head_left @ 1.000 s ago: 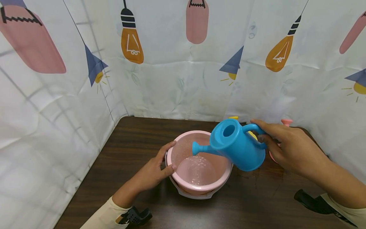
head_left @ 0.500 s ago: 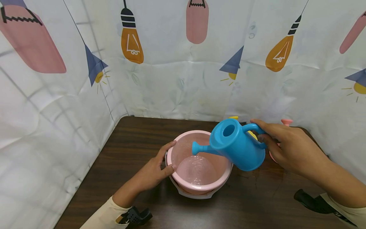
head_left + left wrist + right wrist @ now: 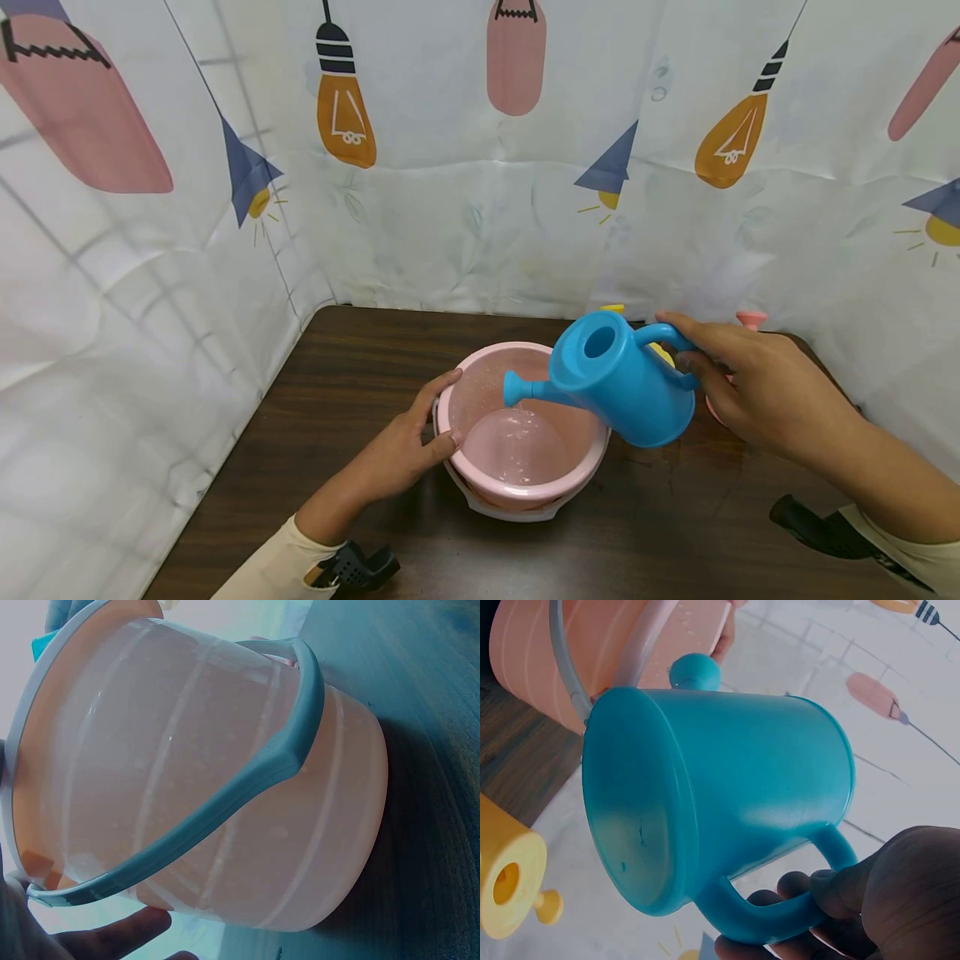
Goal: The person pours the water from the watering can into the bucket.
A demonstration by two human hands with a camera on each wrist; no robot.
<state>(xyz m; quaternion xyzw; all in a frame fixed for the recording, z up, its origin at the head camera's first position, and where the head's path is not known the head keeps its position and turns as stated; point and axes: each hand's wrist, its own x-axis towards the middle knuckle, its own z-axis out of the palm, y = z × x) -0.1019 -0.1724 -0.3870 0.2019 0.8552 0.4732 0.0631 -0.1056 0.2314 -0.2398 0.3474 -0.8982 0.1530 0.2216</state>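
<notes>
A pink bucket (image 3: 517, 492) stands on the table, with water (image 3: 517, 446) rippling in its bottom. My left hand (image 3: 401, 450) holds its left rim, thumb and forefinger on the edge; in the left wrist view other fingers (image 3: 120, 934) extend beside the bucket's wall. The bucket's handle (image 3: 217, 814) hangs down along its side. My right hand (image 3: 757, 392) grips the handle of a blue watering can (image 3: 630, 392), fingers curled round it in the right wrist view. The can is tilted, its spout head (image 3: 513, 389) above the bucket's opening. Glints show in the water below it.
Behind the blue can, mostly hidden in the head view, stands a yellow watering can (image 3: 514, 877). A pink watering can's top (image 3: 751, 320) shows past my right hand. Wet marks lie on the dark wooden table (image 3: 352, 358). A patterned cloth (image 3: 465, 208) hangs at the back and left.
Both hands, the bucket and the tilted watering can stay almost where they were. Only the ripples and glints on the water inside the bucket differ, looking fainter now.
</notes>
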